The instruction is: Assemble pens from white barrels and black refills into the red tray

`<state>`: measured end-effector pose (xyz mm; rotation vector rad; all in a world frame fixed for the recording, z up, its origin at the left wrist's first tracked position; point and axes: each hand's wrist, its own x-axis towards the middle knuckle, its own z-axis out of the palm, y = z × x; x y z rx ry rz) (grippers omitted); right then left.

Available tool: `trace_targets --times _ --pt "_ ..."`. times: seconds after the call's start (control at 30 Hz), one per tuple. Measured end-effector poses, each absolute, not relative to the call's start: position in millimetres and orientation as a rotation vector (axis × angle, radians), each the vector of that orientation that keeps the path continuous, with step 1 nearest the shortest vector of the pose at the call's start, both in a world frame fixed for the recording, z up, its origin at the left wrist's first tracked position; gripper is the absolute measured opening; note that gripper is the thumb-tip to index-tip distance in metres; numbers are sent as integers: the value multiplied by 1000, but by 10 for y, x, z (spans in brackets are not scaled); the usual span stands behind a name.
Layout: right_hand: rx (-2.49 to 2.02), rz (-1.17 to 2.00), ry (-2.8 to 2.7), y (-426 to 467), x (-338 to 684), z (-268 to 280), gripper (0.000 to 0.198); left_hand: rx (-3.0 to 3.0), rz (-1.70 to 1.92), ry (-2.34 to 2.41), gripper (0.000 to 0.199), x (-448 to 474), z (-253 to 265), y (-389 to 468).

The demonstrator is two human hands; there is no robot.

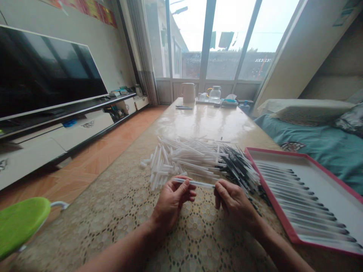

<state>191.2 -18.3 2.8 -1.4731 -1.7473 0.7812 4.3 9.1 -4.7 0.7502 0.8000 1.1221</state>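
My left hand (pixel 176 193) pinches the left part of a thin, translucent white pen barrel (pixel 202 184) between thumb and fingers. At the barrel's right end, the fingers of my right hand (pixel 229 196) are closed, and they hide that tip. The barrel lies nearly level above the patterned tablecloth. Just beyond it spreads a heap of loose white tubes (pixel 195 153), with short white pieces (pixel 167 169) at its left. Thin black pen refills (pixel 238 166) are piled to the right of the heap, close to my right hand.
A red-rimmed tray (pixel 279 211) at the right holds a row of black-tipped pens (pixel 312 206). A beige kettle (pixel 188 92), a glass jug (pixel 215 93) and a tissue pack (pixel 229 100) stand at the table's far end. A green stool (pixel 25 223) is at the left.
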Motion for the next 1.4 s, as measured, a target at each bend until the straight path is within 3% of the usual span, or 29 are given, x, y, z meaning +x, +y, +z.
trace_targets --times 0.13,0.27,0.37,0.43,0.57,0.9,1.1,1.4 --pt "-1433 497 -1859 -194 1879 11 24 959 1092 827 23 56 -9 73" --pt "-1316 480 -2028 -194 1844 -23 18 1152 998 860 30 63 4 69" --pt "-1383 450 -1939 -169 1892 -35 18 1321 1149 1027 37 18 -13 98" --pt "-1444 407 -1820 -156 1939 -31 18 1561 1235 1175 26 -31 -31 127" --pt "-1496 416 -1732 -160 1990 -16 20 1945 1169 1192 23 -93 -77 168" --pt "-1510 394 -1740 -166 1975 -2 21 2235 951 1240 17 -47 -70 117" --pt "-1479 395 -1762 -193 1957 34 14 2141 990 1206 15 -36 -52 126" --pt "-1414 278 -1931 -273 1942 115 12 1177 1101 1005 19 -67 -15 212"
